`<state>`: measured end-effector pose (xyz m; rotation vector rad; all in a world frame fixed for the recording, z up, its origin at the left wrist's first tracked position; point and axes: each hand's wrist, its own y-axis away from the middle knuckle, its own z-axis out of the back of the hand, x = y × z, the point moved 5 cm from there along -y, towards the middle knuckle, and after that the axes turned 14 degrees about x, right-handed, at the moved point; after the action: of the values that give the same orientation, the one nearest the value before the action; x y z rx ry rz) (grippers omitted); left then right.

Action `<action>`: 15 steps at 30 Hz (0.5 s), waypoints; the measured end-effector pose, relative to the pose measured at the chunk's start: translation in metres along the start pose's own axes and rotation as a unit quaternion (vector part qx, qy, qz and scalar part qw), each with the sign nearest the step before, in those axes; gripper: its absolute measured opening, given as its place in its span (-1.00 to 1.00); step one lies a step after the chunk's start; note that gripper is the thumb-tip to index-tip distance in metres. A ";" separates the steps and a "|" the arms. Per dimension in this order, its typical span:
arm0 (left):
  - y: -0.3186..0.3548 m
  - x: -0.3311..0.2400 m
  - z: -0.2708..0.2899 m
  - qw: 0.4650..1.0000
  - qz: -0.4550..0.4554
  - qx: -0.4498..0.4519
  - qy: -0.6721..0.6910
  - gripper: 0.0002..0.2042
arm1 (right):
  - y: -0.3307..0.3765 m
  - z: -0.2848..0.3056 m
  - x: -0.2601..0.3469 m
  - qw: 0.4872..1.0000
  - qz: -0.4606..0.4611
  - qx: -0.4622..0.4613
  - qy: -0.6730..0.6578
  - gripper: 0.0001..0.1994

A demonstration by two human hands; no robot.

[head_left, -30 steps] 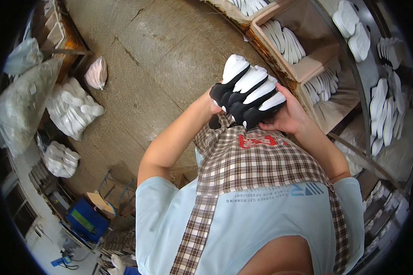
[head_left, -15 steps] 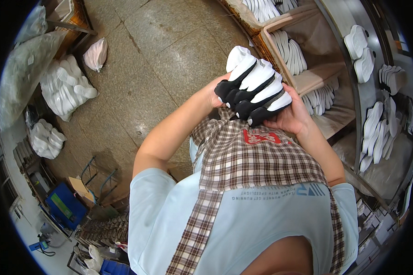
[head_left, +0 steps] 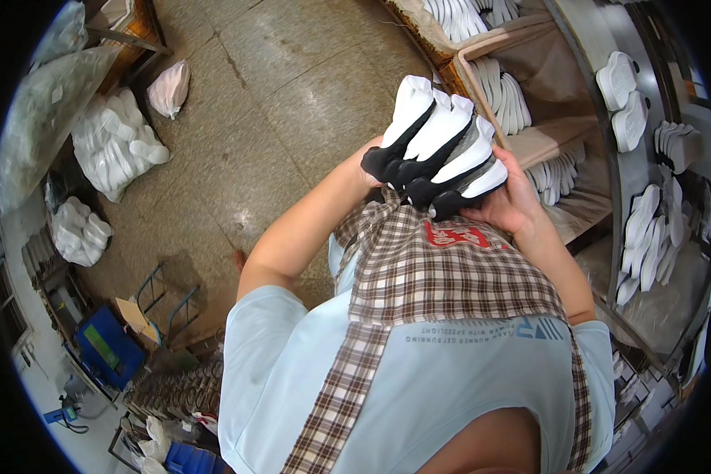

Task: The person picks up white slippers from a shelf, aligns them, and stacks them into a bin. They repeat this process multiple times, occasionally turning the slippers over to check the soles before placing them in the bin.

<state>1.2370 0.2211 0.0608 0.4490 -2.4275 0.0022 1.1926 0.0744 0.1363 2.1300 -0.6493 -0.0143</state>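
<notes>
Head view: my only feed, looking down past the apron (head_left: 458,276) at both hands.
Soles: I see a black-and-white bunch of soles (head_left: 429,138) held up in front of the apron, above its printed patch, set side by side in a slanting row.
Long axis: each runs from a black end low and left to a white end high and right; I read the leftmost as steepest, the rightmost lying flatter.
Pointing: white ends face away from the body; black ends face back toward the apron.
Left hand: I have the left hand (head_left: 370,167) closed on the row's left end, fingers mostly hidden behind the black part.
Right hand: the right hand (head_left: 512,199) cups the row's right end, fingers up along the outermost one.
Bins: beyond the right hand, lined bins (head_left: 547,145) hold white soles (head_left: 504,99).
Counter: farther right, a white pair (head_left: 617,79) rests on the grey counter (head_left: 588,31).
Floor: at left, I see a filled clear bag (head_left: 114,146) on the floor (head_left: 292,118).
</notes>
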 end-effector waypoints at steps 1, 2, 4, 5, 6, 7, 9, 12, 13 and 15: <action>0.001 -0.008 -0.007 0.935 -0.077 0.016 -0.346 -0.61 | 0.001 -0.001 0.001 1.000 0.006 0.004 0.010 -0.38; 0.003 -0.008 -0.023 0.747 -0.143 0.032 -0.649 -0.59 | 0.000 -0.003 0.003 1.000 0.016 0.010 0.021 -0.38; 0.009 -0.002 -0.033 0.690 -0.186 0.012 -0.699 -0.54 | -0.001 -0.009 0.008 0.998 0.037 0.039 0.030 -0.38; 0.009 -0.002 -0.027 0.874 -0.156 0.010 -0.460 -0.50 | 0.000 -0.013 0.015 0.993 0.085 0.055 0.057 -0.40; 0.006 -0.005 -0.032 0.892 -0.138 -0.004 -0.430 -0.43 | 0.001 -0.017 0.023 0.985 0.137 0.052 0.090 -0.40; 0.009 -0.009 -0.039 0.863 -0.148 -0.025 -0.483 -0.41 | 0.002 -0.019 0.031 0.977 0.178 0.029 0.114 -0.38; 0.010 -0.015 -0.059 0.829 -0.162 -0.004 -0.535 -0.43 | 0.008 -0.034 0.044 0.947 0.260 0.060 0.179 -0.28; 0.016 -0.016 -0.082 0.772 -0.194 0.009 -0.605 -0.46 | 0.022 -0.058 0.057 0.889 0.360 0.105 0.262 -0.27; 0.019 -0.015 -0.087 0.780 -0.226 0.020 -0.583 -0.50 | 0.025 -0.062 0.058 0.888 0.365 0.094 0.261 -0.28; 0.021 -0.011 -0.098 0.776 -0.252 0.033 -0.577 -0.50 | 0.032 -0.072 0.060 0.873 0.391 0.099 0.275 -0.29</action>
<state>1.2980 0.2557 0.1326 1.4685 -3.3665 -0.5852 1.2478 0.0858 0.2177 1.7709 -1.1340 1.1004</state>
